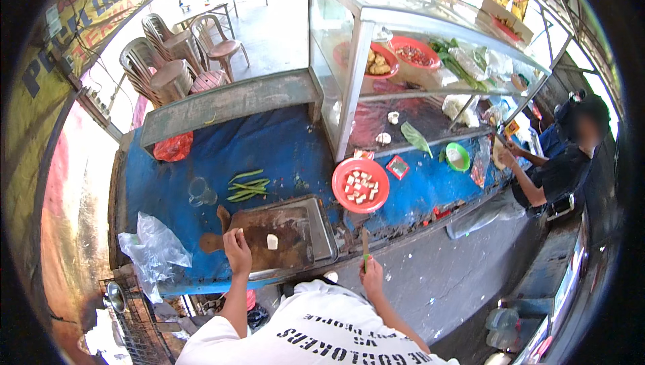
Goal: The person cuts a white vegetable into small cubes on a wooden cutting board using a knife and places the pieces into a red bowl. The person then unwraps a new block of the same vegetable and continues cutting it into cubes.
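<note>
My left hand (pixel 238 251) is over the left part of a worn wooden cutting board (pixel 292 219), which lies in a metal tray (pixel 327 234); whether its fingers hold something small is unclear. One white block (pixel 272 242) rests on the board, right of that hand. Off the counter's front edge, my right hand (pixel 372 271) grips a knife (pixel 365 244) with a green handle, blade pointing away from me. A red plastic bowl (pixel 361 205) of white cubes stands beyond the tray, to the right. Green long beans (pixel 248 189) lie behind the board.
Glass mugs (pixel 198 192) and a plastic bag (pixel 153 244) are on the blue-covered counter at left. A glass display case (pixel 352 87) with food bowls stands behind the red bowl. A green bowl (pixel 457 157) is farther right, near another person (pixel 559 163) holding a knife. Stacked plastic chairs (pixel 156 70) stand beyond.
</note>
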The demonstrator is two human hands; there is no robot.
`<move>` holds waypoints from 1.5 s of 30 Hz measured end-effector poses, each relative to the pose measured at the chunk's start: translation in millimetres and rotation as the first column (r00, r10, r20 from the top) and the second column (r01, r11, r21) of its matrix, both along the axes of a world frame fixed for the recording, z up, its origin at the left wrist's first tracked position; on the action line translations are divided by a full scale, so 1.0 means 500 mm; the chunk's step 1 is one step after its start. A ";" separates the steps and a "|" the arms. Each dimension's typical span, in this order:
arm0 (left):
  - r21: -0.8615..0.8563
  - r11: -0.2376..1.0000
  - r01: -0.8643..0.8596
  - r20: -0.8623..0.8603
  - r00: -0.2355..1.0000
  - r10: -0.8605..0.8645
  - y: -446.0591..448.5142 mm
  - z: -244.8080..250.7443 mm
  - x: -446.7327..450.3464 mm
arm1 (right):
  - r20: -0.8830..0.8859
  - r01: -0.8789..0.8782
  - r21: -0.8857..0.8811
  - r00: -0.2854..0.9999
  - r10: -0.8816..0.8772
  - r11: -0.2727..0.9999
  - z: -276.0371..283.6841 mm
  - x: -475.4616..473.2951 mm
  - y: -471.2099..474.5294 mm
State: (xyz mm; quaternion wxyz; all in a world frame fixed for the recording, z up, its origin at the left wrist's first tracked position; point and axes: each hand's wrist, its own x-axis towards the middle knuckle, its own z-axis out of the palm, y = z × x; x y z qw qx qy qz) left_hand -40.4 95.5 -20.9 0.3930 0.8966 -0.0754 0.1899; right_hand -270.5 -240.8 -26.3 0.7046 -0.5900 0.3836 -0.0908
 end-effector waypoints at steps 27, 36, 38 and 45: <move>-0.830 0.476 -0.292 -0.382 0.919 -0.102 -0.163 0.033 0.027 | -0.035 -0.024 0.057 0.999 0.026 0.998 -0.004 0.001 -0.037; -0.753 0.646 0.129 -0.486 0.553 -0.677 -0.630 -0.031 0.134 | -0.038 0.119 0.082 0.992 -0.117 0.989 -0.012 -0.035 -0.044; -0.561 0.796 0.225 -0.570 0.592 -0.569 -0.707 -0.068 0.162 | -0.038 0.185 0.081 0.982 -0.183 0.979 -0.013 -0.050 -0.045; -0.407 0.805 0.432 -0.569 0.570 -0.593 -0.808 -0.171 0.229 | -0.080 0.413 0.040 0.909 -0.409 0.910 -0.023 -0.112 -0.058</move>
